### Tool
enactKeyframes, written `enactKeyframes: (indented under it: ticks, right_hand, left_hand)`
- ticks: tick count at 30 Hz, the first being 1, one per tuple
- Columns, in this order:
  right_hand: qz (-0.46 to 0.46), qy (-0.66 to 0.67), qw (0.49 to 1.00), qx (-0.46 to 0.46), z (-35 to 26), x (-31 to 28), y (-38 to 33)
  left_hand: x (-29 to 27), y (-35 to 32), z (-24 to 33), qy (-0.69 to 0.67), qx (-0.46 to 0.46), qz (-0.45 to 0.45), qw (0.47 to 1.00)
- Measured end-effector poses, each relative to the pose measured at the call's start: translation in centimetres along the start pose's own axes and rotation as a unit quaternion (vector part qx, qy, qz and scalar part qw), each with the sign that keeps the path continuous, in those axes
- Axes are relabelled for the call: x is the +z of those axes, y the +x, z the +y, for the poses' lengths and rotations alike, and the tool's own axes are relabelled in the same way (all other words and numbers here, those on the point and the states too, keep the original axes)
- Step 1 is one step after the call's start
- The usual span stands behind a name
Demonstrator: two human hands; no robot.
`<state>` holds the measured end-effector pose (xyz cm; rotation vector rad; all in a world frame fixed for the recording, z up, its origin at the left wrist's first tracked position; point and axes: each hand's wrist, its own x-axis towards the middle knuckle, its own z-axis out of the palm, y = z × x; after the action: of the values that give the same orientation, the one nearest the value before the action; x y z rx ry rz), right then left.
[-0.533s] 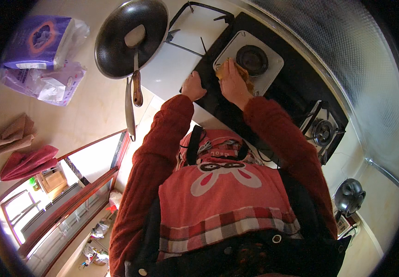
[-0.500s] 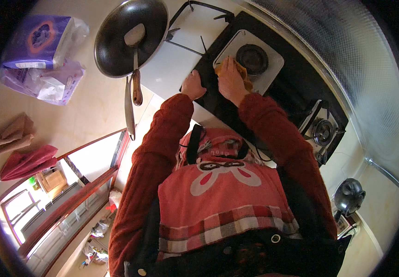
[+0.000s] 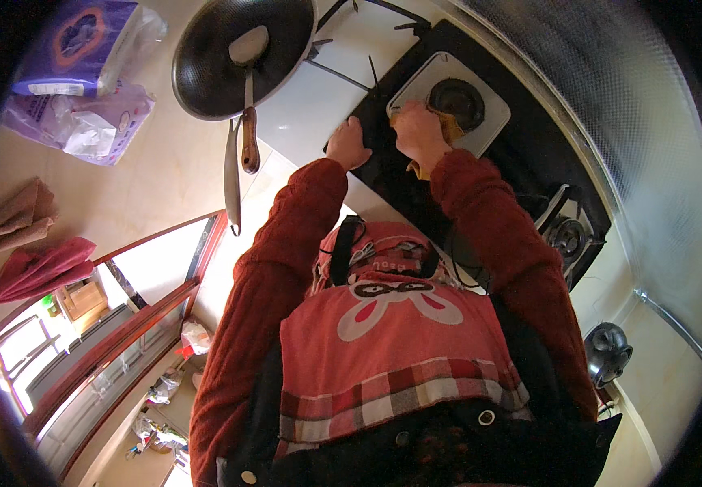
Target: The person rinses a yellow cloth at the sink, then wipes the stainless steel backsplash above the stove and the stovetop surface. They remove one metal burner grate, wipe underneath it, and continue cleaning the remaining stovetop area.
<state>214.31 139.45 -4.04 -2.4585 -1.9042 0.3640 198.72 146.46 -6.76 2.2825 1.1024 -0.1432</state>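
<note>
My right hand [image 3: 420,135] is closed on a yellow cloth [image 3: 451,126], pressing it against the pale square burner plate [image 3: 491,126] of the black gas stove [image 3: 400,180]. Cloth shows on both sides of my fingers, beside the round dark burner [image 3: 457,105]. My left hand [image 3: 348,146] grips the stove's near left edge, its fingers curled and partly hidden.
At the left a wok [image 3: 205,69] holds a spatula [image 3: 249,49] with a wooden handle. Purple tissue packs [image 3: 67,49] and brown and red cloths [image 3: 43,268] lie farther left. A second burner [image 3: 566,237] is at right; a foil splash guard [image 3: 602,97] stands behind.
My right hand has shifted slightly on the burner plate, its fingers more curled, and more cloth shows below it. My left hand stays at the stove's edge. The whole view has tilted slightly.
</note>
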Motion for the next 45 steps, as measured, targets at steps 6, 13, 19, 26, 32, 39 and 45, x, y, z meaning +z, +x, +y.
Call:
enactKeyframes:
  ticks: [6, 13, 19, 26, 32, 39, 45]
  right_hand:
    - [-0.008, 0.037, 0.999, -0.010, 0.9, 0.2, -2.6]
    - [0.006, 0.064, 0.997, -0.041, 2.4, 1.5, -8.0]
    - [0.123, 0.014, 0.991, -0.059, 0.5, 2.0, -4.7]
    - [0.043, 0.093, 0.995, -0.021, 0.7, 0.9, -4.4]
    - [-0.007, 0.007, 0.999, -0.045, 3.0, 2.1, -10.1]
    - [0.073, 0.034, 0.995, -0.065, 1.5, 2.9, -5.9]
    - [0.082, 0.017, 0.996, -0.020, -0.1, 2.4, -3.9]
  left_hand:
    - [0.0, 0.1, -0.2, -0.008, -0.007, -0.008, 1.000]
    - [0.5, 0.5, -0.4, 0.010, 0.002, -0.009, 1.000]
    - [0.1, 0.3, -0.1, 0.016, -0.009, -0.009, 1.000]
    - [-0.2, 0.2, -0.1, 0.014, 0.003, -0.011, 1.000]
    - [-0.4, 0.1, 0.1, -0.005, 0.003, -0.006, 1.000]
    - [0.2, 0.3, -0.2, 0.006, 0.003, 0.008, 1.000]
    - [0.6, 0.5, -0.9, 0.025, 0.037, 0.020, 0.999]
